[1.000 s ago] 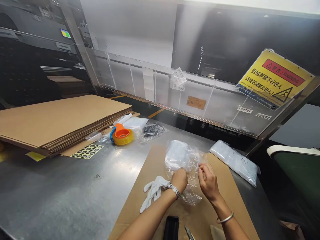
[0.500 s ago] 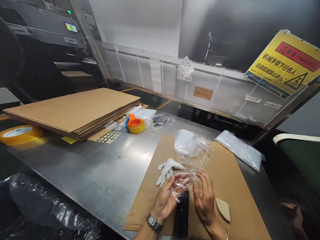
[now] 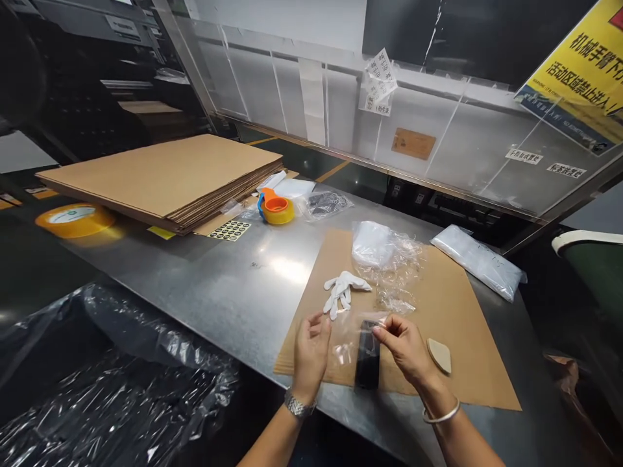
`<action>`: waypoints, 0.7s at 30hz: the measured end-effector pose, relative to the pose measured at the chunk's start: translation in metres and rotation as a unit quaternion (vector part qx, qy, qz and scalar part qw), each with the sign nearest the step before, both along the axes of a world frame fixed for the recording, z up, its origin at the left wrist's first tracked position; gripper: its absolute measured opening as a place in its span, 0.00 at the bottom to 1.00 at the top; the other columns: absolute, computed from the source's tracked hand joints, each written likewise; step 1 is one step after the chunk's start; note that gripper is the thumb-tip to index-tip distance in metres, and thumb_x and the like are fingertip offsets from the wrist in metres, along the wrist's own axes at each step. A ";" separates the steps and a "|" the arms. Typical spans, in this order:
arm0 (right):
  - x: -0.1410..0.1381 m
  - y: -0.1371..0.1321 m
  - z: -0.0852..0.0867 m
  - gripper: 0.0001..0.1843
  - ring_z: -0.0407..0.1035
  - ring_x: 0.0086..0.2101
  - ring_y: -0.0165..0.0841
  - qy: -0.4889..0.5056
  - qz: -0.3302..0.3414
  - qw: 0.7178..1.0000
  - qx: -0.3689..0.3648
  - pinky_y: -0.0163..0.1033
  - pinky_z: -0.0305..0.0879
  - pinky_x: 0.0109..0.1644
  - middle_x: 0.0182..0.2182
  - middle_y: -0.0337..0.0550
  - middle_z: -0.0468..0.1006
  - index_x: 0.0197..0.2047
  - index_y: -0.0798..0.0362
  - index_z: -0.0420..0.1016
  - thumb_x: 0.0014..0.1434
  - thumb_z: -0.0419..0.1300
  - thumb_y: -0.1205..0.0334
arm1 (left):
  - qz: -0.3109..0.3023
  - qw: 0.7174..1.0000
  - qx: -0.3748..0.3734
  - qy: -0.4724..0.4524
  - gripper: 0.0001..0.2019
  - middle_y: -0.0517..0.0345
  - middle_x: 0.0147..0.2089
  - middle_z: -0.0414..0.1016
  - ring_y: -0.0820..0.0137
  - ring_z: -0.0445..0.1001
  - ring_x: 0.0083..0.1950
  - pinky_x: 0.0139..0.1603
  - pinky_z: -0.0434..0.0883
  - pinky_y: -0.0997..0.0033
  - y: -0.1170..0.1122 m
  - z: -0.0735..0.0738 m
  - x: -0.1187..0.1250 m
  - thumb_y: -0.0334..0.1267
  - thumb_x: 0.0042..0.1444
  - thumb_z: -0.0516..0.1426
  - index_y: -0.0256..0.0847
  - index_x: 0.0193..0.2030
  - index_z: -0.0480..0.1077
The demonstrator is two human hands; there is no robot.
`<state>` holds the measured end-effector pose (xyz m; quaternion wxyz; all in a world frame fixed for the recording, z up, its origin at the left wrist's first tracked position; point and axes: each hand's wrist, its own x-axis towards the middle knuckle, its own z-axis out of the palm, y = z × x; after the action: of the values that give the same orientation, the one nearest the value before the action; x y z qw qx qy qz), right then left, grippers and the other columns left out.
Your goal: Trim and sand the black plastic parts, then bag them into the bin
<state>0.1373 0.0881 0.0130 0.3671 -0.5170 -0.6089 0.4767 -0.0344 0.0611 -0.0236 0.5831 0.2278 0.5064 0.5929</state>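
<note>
My left hand (image 3: 311, 350) and my right hand (image 3: 403, 347) each pinch an edge of a small clear plastic bag (image 3: 346, 337), stretched between them just above a brown cardboard sheet (image 3: 452, 311). Under the bag, near my right fingers, lies a flat black phone-like device (image 3: 368, 353). A white cloth glove (image 3: 343, 290) lies on the cardboard just beyond my left hand. Farther back sits a crumpled clear bag holding something white (image 3: 382, 250).
A stack of flat cardboard (image 3: 160, 172) fills the table's far left, with an orange tape dispenser (image 3: 275, 207), a sticker sheet (image 3: 230, 229) and a yellow tape roll (image 3: 75, 219) nearby. A white packet (image 3: 479, 261) lies at the right. Black plastic sheeting (image 3: 111, 383) hangs below the table's front edge.
My hands left the large crumpled bag and came back toward me with a small clear bag, now spread over the black device. The camera tilted down and left.
</note>
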 end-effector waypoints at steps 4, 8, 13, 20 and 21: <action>-0.019 -0.014 0.010 0.11 0.58 0.25 0.29 -0.053 0.069 0.994 0.065 0.35 0.51 0.31 0.20 0.35 0.66 0.21 0.52 0.65 0.48 0.62 0.60 | -0.080 0.993 0.042 0.075 0.13 0.58 0.28 0.73 0.69 0.71 0.33 0.36 0.68 0.72 -0.019 0.012 0.003 0.44 0.44 0.63 0.36 0.31 0.71; -0.032 -0.023 0.006 0.13 0.55 0.24 0.27 -0.076 0.113 0.987 0.090 0.33 0.50 0.29 0.19 0.33 0.63 0.20 0.52 0.61 0.47 0.63 0.63 | -0.096 0.984 0.062 0.140 0.14 0.60 0.23 0.69 0.71 0.68 0.28 0.31 0.67 0.72 -0.029 0.012 0.007 0.47 0.50 0.58 0.37 0.24 0.67; -0.031 -0.025 -0.007 0.13 0.54 0.22 0.26 -0.102 0.040 0.988 0.109 0.31 0.52 0.26 0.20 0.32 0.58 0.24 0.51 0.56 0.58 0.53 0.61 | -0.013 0.951 0.076 0.298 0.13 0.62 0.21 0.63 0.72 0.63 0.25 0.28 0.63 0.72 -0.037 -0.010 0.000 0.43 0.54 0.55 0.39 0.23 0.63; -0.037 -0.034 -0.013 0.07 0.62 0.30 0.29 -0.151 0.106 0.966 0.181 0.33 0.59 0.35 0.25 0.36 0.67 0.25 0.51 0.61 0.51 0.52 0.71 | 0.001 0.851 0.207 0.483 0.07 0.56 0.32 0.72 0.66 0.69 0.37 0.41 0.65 0.65 -0.040 -0.023 -0.007 0.35 0.54 0.54 0.44 0.37 0.73; -0.035 -0.035 -0.014 0.05 0.63 0.31 0.30 -0.163 0.096 0.965 0.182 0.33 0.60 0.36 0.26 0.37 0.68 0.27 0.51 0.63 0.52 0.52 0.69 | -0.005 0.839 0.218 0.499 0.07 0.57 0.29 0.71 0.67 0.69 0.34 0.38 0.66 0.66 -0.037 -0.025 -0.009 0.34 0.55 0.54 0.44 0.36 0.74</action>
<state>0.1021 0.0530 -0.0010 0.3030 -0.4511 -0.7839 0.3004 -0.0431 0.0237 -0.0487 0.1898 0.6165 0.5853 0.4914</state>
